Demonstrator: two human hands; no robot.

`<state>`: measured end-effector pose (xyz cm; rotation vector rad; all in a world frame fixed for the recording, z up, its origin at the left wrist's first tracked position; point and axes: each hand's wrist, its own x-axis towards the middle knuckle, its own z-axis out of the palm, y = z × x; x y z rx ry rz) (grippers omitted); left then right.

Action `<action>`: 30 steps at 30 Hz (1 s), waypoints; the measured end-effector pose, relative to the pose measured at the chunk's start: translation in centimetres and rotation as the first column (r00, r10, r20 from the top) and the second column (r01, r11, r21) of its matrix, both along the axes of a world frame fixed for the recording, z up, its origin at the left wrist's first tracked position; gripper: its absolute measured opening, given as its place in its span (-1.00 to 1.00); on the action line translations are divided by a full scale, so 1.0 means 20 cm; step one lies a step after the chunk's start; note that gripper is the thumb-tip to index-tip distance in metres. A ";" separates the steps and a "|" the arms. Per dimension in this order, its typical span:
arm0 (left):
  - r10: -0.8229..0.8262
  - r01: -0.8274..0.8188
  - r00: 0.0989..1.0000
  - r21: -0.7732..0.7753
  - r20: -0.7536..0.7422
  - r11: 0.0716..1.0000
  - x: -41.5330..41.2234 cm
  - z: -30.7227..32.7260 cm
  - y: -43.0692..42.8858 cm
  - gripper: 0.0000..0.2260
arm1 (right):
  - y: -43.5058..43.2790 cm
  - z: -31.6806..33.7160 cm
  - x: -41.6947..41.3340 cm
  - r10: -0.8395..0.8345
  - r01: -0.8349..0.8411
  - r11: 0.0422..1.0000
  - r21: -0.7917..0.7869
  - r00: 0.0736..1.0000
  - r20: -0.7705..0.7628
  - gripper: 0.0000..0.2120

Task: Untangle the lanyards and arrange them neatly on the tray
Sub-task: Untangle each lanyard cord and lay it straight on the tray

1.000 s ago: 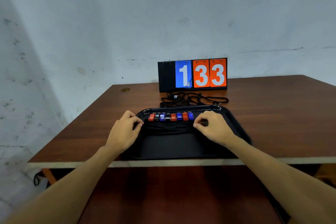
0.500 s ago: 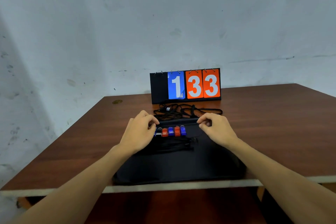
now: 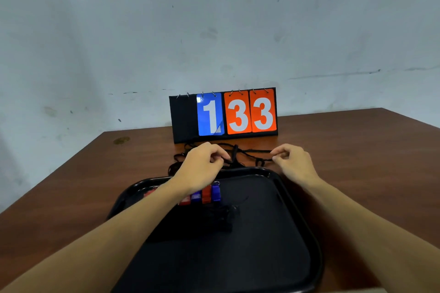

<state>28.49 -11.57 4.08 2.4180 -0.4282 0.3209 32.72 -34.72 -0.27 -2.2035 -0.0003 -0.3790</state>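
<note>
A black tray [image 3: 295, 200] lies on the brown table in front of me. On it sits a row of red and blue lanyard clips [image 3: 206, 194], partly hidden by my left forearm, with their black cords bunched [image 3: 221, 217] just below. Beyond the tray's far rim lies a tangle of black lanyard cords [image 3: 245, 157]. My left hand [image 3: 202, 169] pinches the tangle near its middle. My right hand [image 3: 294, 162] pinches a cord at the tangle's right end, and the cord runs taut between the two hands.
A flip scoreboard [image 3: 225, 114] showing 1, 33 stands upright behind the tangle, close to a pale wall. A small round mark [image 3: 121, 140] sits near the table's far left corner. The table's left edge runs diagonally beside the tray.
Both hands left the clips on the tray and reached past its far rim to the tangled cords, pinching them. The view tilted up and closer.
</note>
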 end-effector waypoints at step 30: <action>0.141 -0.145 0.988 0.054 0.065 0.988 0.11 0.11 0.11 -0.79 | 0.39 0.33 0.16 0.264 -0.258 0.965 -0.055 0.945 0.195 -0.89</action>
